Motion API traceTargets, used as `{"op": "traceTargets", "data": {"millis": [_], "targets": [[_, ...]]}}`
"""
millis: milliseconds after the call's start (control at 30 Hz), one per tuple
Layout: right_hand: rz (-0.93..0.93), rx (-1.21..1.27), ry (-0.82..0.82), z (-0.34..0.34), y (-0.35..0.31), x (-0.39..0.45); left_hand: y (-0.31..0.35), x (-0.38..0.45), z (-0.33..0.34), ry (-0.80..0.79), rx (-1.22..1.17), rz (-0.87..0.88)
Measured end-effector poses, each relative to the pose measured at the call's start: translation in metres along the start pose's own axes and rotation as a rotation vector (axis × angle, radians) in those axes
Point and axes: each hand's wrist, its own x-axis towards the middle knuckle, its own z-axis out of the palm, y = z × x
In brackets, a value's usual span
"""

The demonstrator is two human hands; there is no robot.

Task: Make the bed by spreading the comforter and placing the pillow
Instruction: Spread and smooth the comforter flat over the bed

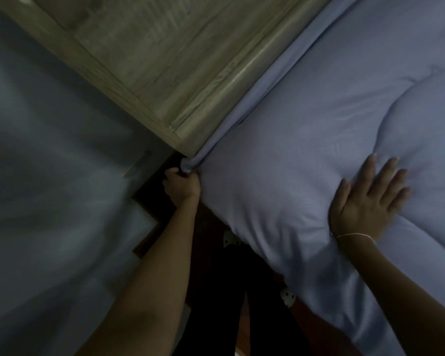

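Note:
A pale lavender-blue comforter [306, 155] covers the bed on the right side of the head view, its edge hanging over the near side. My left hand [181, 185] grips the comforter's bunched corner where it meets the wooden headboard [165, 62]. My right hand [370, 199] lies flat on the comforter with fingers spread, pressing into the padding. No pillow is in view.
A grey-blue wall [49, 176] fills the left side. Between it and the bed is a narrow strip of dark floor [211, 227] where my dark-clothed legs and patterned slippers [230, 238] stand. A dark wooden piece [149, 235] juts out by the wall.

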Motion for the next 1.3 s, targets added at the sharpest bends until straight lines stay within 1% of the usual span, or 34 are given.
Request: {"op": "traceTargets", "data": {"millis": [67, 100, 200, 233, 267, 300, 367, 433, 500, 567, 633, 733, 800, 833, 867, 933, 1000, 1033, 1100, 1167, 1233, 1300], "targets": [[0.002, -0.001, 0.001, 0.001, -0.001, -0.001, 0.0, -0.011, -0.002, 0.082, -0.048, 0.127], [0.002, -0.001, 0.0, 0.0, -0.001, -0.001, 0.0, -0.016, -0.003, 0.085, -0.083, 0.135], [-0.002, 0.002, 0.008, -0.001, -0.001, 0.0, -0.003, -0.015, -0.001, 0.047, -0.141, -0.032], [0.001, 0.0, 0.01, -0.001, -0.001, 0.0, -0.003, -0.012, -0.001, 0.01, -0.116, -0.065], [0.005, -0.001, 0.012, -0.001, -0.001, 0.0, -0.003, -0.007, 0.001, -0.028, -0.085, -0.06], [0.008, 0.0, 0.01, -0.001, -0.001, -0.001, -0.002, -0.003, 0.003, -0.065, -0.068, -0.032], [0.01, 0.0, 0.003, -0.001, -0.002, -0.001, -0.004, 0.0, 0.006, -0.086, -0.096, 0.019], [0.011, 0.003, -0.011, -0.001, -0.001, 0.0, -0.003, 0.006, 0.006, -0.055, -0.062, 0.058], [0.011, 0.024, -0.009, -0.003, -0.002, -0.006, 0.0, 0.02, 0.001, -0.006, 0.073, 0.138], [-0.014, 0.037, -0.005, -0.004, -0.005, -0.019, 0.007, 0.033, -0.001, 0.026, 0.149, 0.19], [-0.077, 0.056, -0.029, -0.002, -0.01, -0.041, 0.013, 0.033, -0.001, 0.071, 0.176, 0.206], [-0.187, 0.046, -0.063, 0.002, -0.012, -0.07, 0.005, 0.015, 0.005, 0.076, 0.06, 0.179], [-0.223, 0.029, -0.047, 0.004, -0.009, -0.073, -0.004, 0.003, 0.005, 0.102, -0.027, 0.123], [-0.267, 0.03, -0.035, 0.004, -0.007, -0.074, -0.009, -0.005, 0.004, 0.108, -0.075, 0.06], [-0.359, 0.038, -0.03, 0.004, -0.006, -0.077, -0.013, -0.014, 0.005, 0.103, -0.13, -0.007], [-0.649, 0.066, -0.069, 0.007, -0.003, -0.094, -0.023, -0.033, 0.01, 0.058, -0.134, -0.04], [-0.896, 0.003, -0.121, 0.015, -0.001, -0.12, -0.031, -0.044, 0.014, -0.01, -0.038, 0.025], [-0.979, -0.055, -0.15, 0.018, 0.0, -0.131, -0.032, -0.043, 0.014, -0.004, -0.002, 0.084], [-1.096, -0.112, -0.195, 0.023, 0.001, -0.142, -0.025, -0.032, 0.007, 0.06, -0.004, 0.185], [-1.141, -0.032, -0.219, 0.015, -0.007, -0.137, -0.012, -0.022, -0.002, 0.096, 0.007, 0.275], [-1.077, 0.142, -0.238, -0.009, -0.02, -0.124, -0.001, -0.022, -0.002, 0.082, 0.003, 0.31], [-0.996, 0.307, -0.199, -0.034, -0.027, -0.103, -0.002, -0.024, 0.006, 0.092, -0.035, 0.296]]}}
